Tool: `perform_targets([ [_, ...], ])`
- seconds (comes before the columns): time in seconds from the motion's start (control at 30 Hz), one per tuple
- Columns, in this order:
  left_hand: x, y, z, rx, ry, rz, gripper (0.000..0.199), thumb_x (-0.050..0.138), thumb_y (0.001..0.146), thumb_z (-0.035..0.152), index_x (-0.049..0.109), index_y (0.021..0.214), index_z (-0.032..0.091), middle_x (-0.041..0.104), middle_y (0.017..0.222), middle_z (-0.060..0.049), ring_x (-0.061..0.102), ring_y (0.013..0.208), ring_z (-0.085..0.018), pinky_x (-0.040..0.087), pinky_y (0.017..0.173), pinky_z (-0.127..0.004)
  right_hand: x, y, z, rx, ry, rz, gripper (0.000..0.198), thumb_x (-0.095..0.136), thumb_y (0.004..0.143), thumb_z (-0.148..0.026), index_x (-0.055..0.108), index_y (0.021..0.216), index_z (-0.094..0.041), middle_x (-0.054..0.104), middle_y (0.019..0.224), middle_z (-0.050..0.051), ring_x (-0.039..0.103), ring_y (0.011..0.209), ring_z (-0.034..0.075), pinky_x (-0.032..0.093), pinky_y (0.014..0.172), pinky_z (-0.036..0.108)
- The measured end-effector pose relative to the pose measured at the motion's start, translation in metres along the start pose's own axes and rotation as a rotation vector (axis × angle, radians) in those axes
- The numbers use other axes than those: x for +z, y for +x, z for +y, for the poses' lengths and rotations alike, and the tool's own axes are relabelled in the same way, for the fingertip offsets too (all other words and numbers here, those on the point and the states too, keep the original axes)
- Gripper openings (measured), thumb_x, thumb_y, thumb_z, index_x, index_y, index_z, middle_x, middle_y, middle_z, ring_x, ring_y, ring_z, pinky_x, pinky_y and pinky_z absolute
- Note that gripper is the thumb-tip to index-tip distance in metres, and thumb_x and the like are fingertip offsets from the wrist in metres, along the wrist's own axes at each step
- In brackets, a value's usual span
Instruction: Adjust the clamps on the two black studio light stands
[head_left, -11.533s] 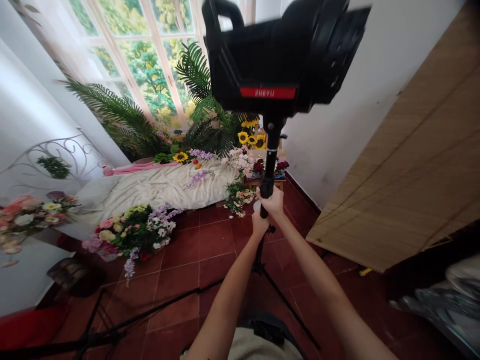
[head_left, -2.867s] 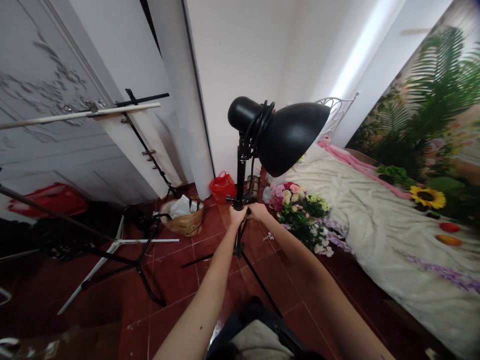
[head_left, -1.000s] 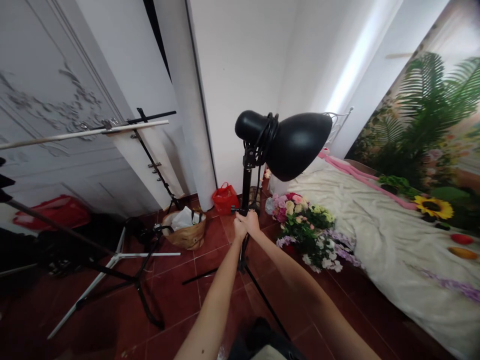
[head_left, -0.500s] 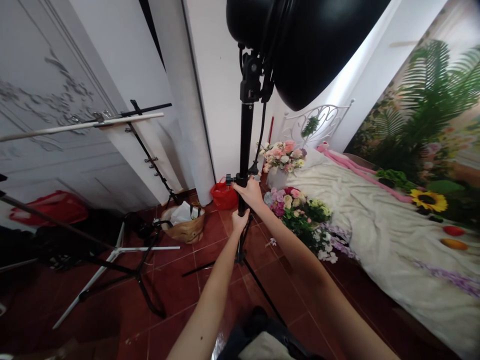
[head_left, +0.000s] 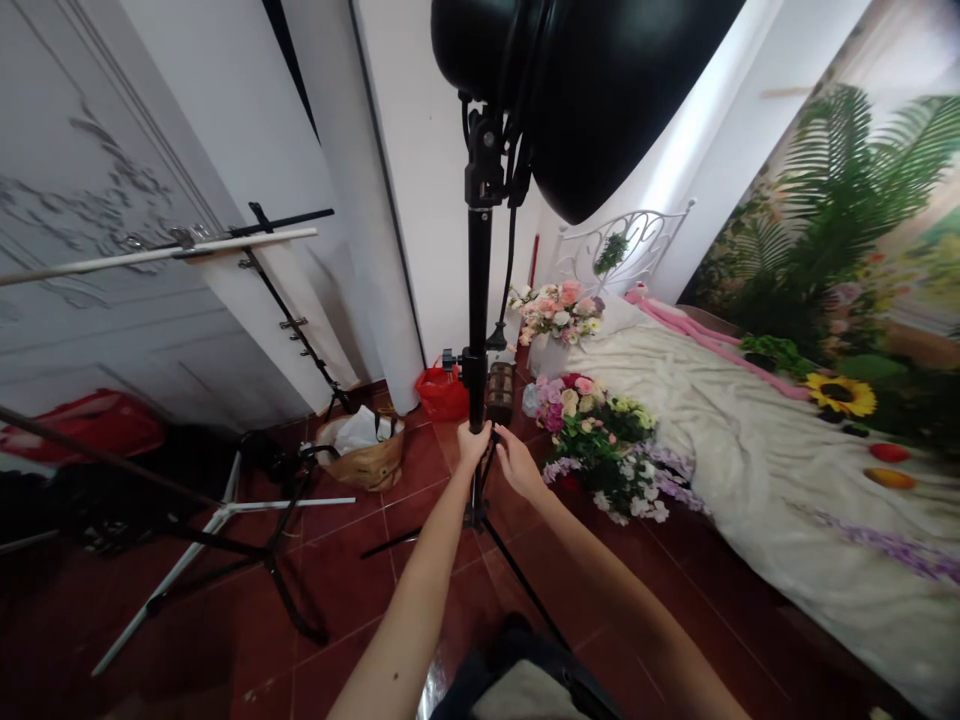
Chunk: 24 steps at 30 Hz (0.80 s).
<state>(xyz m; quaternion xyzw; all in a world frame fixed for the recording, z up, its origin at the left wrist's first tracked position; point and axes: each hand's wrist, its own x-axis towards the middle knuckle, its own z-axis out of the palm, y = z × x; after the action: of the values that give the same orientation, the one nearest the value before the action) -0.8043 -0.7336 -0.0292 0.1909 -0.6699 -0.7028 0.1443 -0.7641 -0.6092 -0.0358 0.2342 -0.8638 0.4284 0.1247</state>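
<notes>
A black light stand (head_left: 478,280) rises upright before me, topped by a large black lamp head (head_left: 622,90). My left hand (head_left: 472,447) is wrapped round its pole, below the collar with the side knob (head_left: 451,360). Just right of the pole is my right hand (head_left: 519,468), its fingers parted and the tips close to the pole; whether they touch it is hard to see. From the lamp a black cable hangs down, ending in a plug (head_left: 496,336) beside the collar. The stand's legs (head_left: 525,580) are spread on the red tiled floor.
Flower bunches (head_left: 585,420) and a draped bed (head_left: 720,400) are at the right. Leftward stand a white-legged stand (head_left: 225,515), a woven bag (head_left: 367,462) and a red bag (head_left: 441,395). A small brown chest (head_left: 500,390) sits behind the pole.
My right hand has let go of the collar and moved down, right of the pole, near my left hand. The left hand still grips the pole. The view has shifted slightly.
</notes>
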Motion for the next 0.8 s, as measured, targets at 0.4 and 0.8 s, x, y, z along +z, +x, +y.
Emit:
perform_targets([
  [0.4, 0.000, 0.006, -0.008, 0.104, 0.042, -0.013, 0.017, 0.067, 0.059, 0.027, 0.055, 0.054, 0.015, 0.056, 0.056, -0.001, 0.052, 0.053, -0.010, 0.041, 0.051, -0.019, 0.042, 0.037, 0.044, 0.184, 0.199, 0.009, 0.034, 0.028, 0.093, -0.035, 0.050, 0.112, -0.017, 0.065, 0.102, 0.010, 0.064, 0.090, 0.017, 0.050, 0.083, 0.033],
  [0.8, 0.002, 0.008, -0.012, 0.089, 0.064, -0.030, 0.017, 0.064, 0.062, 0.027, 0.053, 0.055, 0.015, 0.051, 0.052, 0.002, 0.047, 0.046, -0.008, 0.036, 0.044, -0.018, 0.044, 0.060, 0.050, 0.384, 0.240, 0.200, 0.029, 0.049, 0.068, -0.016, 0.055, 0.096, -0.018, 0.065, 0.084, 0.004, 0.062, 0.077, 0.016, 0.051, 0.073, 0.029],
])
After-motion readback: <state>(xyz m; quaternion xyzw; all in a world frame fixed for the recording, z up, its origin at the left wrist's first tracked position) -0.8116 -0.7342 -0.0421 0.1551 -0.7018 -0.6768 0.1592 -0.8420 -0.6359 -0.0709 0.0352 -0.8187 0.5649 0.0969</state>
